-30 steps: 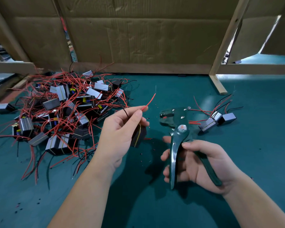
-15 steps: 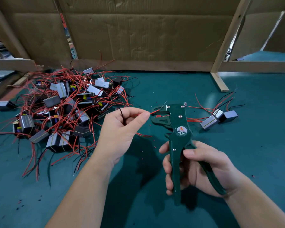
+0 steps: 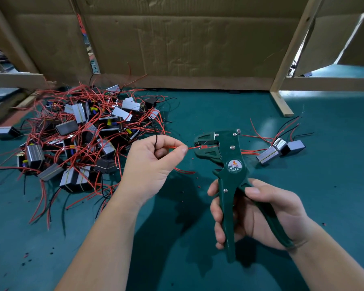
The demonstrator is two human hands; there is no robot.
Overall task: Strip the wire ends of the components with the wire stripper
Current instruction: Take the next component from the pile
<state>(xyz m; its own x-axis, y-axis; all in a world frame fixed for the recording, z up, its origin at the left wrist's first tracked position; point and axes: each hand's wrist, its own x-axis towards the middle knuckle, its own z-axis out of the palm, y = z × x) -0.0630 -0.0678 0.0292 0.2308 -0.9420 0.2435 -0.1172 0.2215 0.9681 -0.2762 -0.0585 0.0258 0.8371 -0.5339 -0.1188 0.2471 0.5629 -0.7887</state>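
As red wire (image 3: 191,147) is pinched by left hand (image 3: 153,166), wire stripper (image 3: 229,153) gripped by right hand (image 3: 263,211).
Misaligned, strands may be severed.

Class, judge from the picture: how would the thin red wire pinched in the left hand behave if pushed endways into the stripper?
Probably floppy: the red wire is straight only over the short gap between the left hand and the wire stripper, while loose wires in the pile curve. Likely light: a fingertip pinch holds it. Pushed further back, it may buckle.
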